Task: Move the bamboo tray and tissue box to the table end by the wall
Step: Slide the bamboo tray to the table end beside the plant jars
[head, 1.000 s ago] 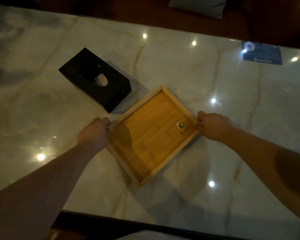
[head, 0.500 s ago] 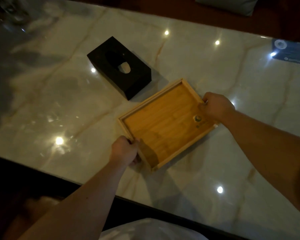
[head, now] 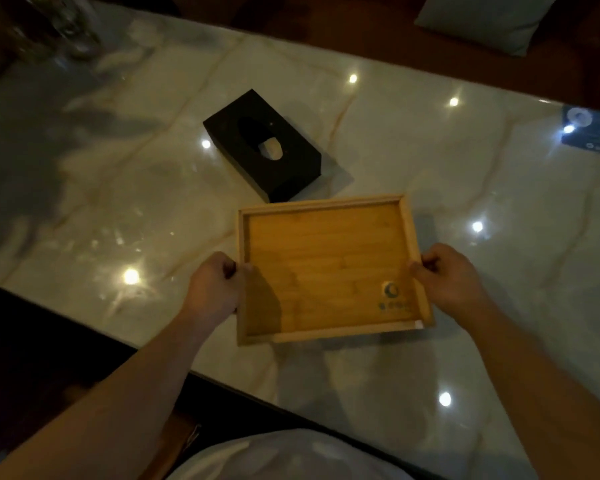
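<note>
A dim lounge or restaurant seating area.
Ceiling lights are reflecting on a polished marble table (head: 413, 140); a cushion (head: 482, 19) is resting on dark seating, beside a blue card (head: 593, 133).

We see two bare forearms, no sleeves, no watch or rings visible on the left hand (head: 212, 289) or right hand (head: 449, 278). Below them, a white garment (head: 284, 455) covers our torso; light dim, details unclear.

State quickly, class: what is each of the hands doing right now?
Left hand: closed on the left rim of the bamboo tray.
Right hand: closed on the tray's right rim.
</note>
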